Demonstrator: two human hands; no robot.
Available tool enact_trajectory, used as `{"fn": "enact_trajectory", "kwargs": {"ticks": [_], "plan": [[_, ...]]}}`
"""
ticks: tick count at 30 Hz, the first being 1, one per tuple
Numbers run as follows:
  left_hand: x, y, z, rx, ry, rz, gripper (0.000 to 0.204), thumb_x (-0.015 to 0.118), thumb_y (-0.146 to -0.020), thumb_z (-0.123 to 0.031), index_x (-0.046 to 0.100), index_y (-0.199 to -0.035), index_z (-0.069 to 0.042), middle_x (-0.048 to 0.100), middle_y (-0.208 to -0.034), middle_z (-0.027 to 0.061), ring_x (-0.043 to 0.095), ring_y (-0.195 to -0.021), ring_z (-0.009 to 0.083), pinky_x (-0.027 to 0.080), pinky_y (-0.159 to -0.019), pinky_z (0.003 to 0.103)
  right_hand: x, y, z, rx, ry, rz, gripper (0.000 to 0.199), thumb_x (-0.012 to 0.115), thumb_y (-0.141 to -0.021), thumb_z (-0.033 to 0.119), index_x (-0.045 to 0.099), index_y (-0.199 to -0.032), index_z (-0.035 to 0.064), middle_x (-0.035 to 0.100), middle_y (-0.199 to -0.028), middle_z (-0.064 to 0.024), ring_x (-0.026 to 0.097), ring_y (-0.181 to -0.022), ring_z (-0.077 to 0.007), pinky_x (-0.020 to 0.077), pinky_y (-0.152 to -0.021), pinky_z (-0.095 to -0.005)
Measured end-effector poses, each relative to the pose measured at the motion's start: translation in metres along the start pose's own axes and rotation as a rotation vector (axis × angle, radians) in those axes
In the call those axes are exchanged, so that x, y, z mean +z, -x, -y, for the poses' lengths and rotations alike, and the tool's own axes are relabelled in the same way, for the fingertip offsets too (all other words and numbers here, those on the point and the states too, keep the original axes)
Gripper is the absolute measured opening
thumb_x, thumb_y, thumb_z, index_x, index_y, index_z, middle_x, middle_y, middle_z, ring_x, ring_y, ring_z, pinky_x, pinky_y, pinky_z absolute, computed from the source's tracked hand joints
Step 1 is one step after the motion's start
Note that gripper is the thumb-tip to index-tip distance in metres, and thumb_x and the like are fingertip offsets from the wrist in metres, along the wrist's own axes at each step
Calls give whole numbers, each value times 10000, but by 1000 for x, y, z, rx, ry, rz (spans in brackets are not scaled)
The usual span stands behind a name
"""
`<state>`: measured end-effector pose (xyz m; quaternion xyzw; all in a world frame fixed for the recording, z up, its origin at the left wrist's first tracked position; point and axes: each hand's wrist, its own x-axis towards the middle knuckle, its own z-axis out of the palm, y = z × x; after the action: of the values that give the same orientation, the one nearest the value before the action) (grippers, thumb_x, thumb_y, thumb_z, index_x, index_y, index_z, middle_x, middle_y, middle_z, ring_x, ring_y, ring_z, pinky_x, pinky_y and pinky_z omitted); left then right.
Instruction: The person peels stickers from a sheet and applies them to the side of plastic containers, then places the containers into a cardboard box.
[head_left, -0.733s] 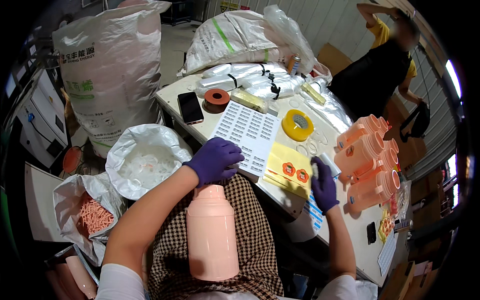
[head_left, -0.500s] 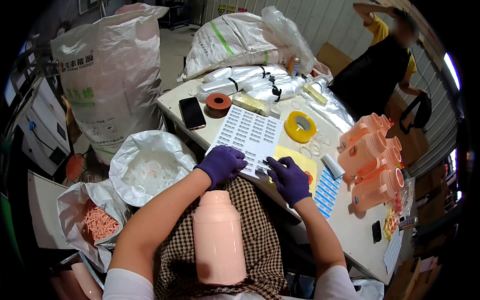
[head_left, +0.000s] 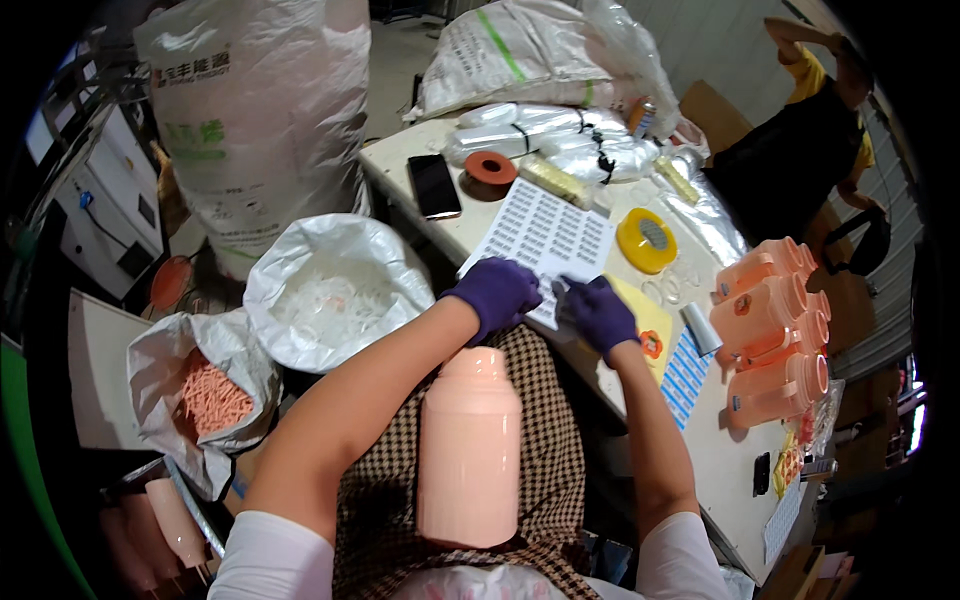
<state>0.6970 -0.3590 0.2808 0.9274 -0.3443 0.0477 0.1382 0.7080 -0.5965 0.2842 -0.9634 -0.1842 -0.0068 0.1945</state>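
My left hand (head_left: 497, 297), in a purple glove, is closed on the lower left edge of a white sheet of printed labels (head_left: 548, 228). At the sheet's lower right edge, my right hand (head_left: 602, 315), gloved alike, has its thumb and fingers pinched together. What lies in that pinch is too small and blurred to make out. A glossy peach-pink bottle-shaped body (head_left: 470, 455) with a narrower neck stands on my lap, below the left wrist, and neither hand grips it.
On the white table (head_left: 700, 480) lie a phone (head_left: 434, 187), a brown tape roll (head_left: 489, 175), yellow tape (head_left: 647, 240), a blue-striped sheet (head_left: 687, 380) and several peach jugs (head_left: 770, 320). Bags of clear pieces (head_left: 340, 290) and pink pieces (head_left: 215, 395) stand left. A person (head_left: 800, 150) stands beyond.
The whole view has shifted, so table and bags appear further right and slightly higher. My right fingertips have come a little closer to the left hand at the sheet's lower edge.
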Motion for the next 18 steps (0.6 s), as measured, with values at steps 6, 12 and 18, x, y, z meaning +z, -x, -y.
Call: {"fn": "enact_trajectory", "kwargs": {"ticks": [6, 12, 18], "plan": [[-41, 90, -15, -276, 572, -510, 333, 672, -914, -192, 681, -1218, -56, 684, -1184, 136, 672, -1032, 261, 526, -915, 344, -50, 95, 105, -372, 0, -444, 430, 673, -823, 64, 711, -1242, 154, 572, -909, -97, 611, -726, -226, 514, -674, -335], [-26, 158, -87, -427, 1100, -603, 432, 554, -1024, -163, 505, -1392, 59, 604, -1331, 150, 593, -1202, 201, 458, -1039, 331, -14, 181, 115, -480, -62, -135, 583, 800, -729, 209, 680, -1289, 316, 617, -980, -104, 618, -732, -226, 515, -581, -342], [-1, 177, -98, -317, 1160, -537, 514, 552, -1011, -103, 389, -1470, 63, 499, -1446, 167, 497, -1342, 232, 372, -1146, 368, -2, 189, 120, -483, -67, -162, 536, 793, -728, 151, 708, -1247, 255, 580, -1006, -142, 618, -725, -268, 521, -627, -364]]}}
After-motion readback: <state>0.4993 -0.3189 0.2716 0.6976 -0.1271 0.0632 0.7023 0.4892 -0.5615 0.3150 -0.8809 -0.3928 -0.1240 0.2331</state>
